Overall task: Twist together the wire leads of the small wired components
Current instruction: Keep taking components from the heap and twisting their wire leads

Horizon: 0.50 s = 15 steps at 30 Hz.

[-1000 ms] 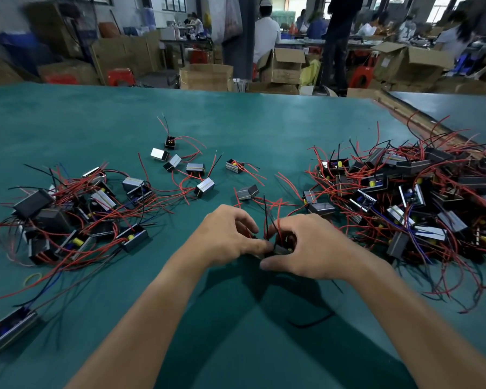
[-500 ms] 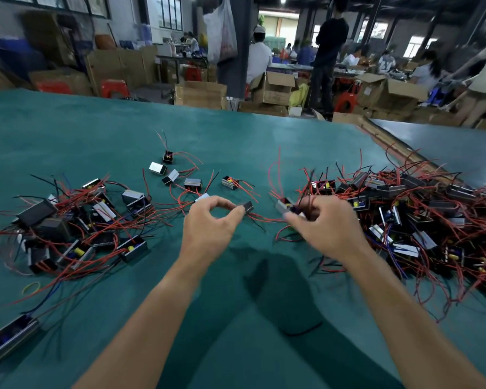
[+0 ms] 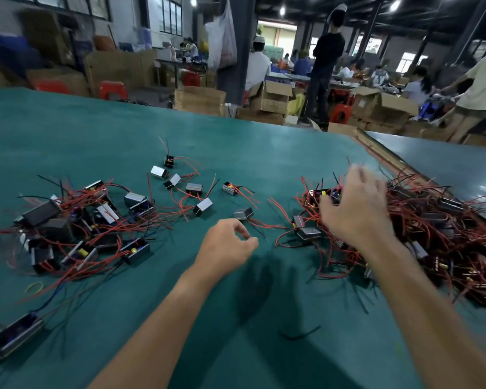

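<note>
My left hand [image 3: 227, 244] hovers over the green table [image 3: 264, 153] with loosely curled fingers and holds nothing. Just beyond its fingertips lies a small black component with a silver top [image 3: 243, 213], its red leads trailing right. My right hand [image 3: 354, 211] is motion-blurred, fingers spread, over the near-left edge of the big right pile of components and red wires [image 3: 438, 234]. It grips nothing that I can see. Another component [image 3: 307, 233] lies just left of that hand. A second pile [image 3: 79, 228] sits at the left.
Several single components [image 3: 180, 181] lie scattered mid-table. A long black part [image 3: 14, 335] lies at the near left, a yellow rubber band [image 3: 34, 287] beside it, a loose black wire [image 3: 299, 334] near me. A table seam [image 3: 376, 148] runs at the right. People and cardboard boxes stand beyond.
My hands have separated and let go of the component they held together. The right hand swung up and right over the right pile; the left hand stays low, empty.
</note>
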Each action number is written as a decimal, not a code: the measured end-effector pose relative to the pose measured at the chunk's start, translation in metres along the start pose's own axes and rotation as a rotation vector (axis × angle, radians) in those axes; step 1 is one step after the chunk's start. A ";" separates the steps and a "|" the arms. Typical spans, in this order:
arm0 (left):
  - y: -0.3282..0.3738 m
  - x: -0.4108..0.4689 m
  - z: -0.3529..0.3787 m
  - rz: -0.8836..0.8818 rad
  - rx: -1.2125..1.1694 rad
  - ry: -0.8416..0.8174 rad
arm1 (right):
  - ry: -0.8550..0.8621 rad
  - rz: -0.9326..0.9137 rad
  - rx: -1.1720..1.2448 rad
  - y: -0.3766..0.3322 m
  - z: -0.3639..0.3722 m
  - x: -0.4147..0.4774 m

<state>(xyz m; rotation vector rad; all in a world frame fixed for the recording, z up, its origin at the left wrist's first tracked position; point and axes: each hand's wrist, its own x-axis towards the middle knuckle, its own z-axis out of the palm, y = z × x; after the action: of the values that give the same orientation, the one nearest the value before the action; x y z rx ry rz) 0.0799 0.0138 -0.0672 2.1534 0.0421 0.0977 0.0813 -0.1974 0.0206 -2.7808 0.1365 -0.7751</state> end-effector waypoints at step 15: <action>-0.003 -0.011 0.013 0.131 0.224 -0.134 | -0.418 -0.337 0.253 -0.079 0.082 -0.025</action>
<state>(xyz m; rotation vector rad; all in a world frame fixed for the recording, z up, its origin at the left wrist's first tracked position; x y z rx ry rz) 0.0697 0.0038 -0.0777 2.3807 -0.1738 0.0254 0.1047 -0.0999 -0.0390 -2.6766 -0.4810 -0.2351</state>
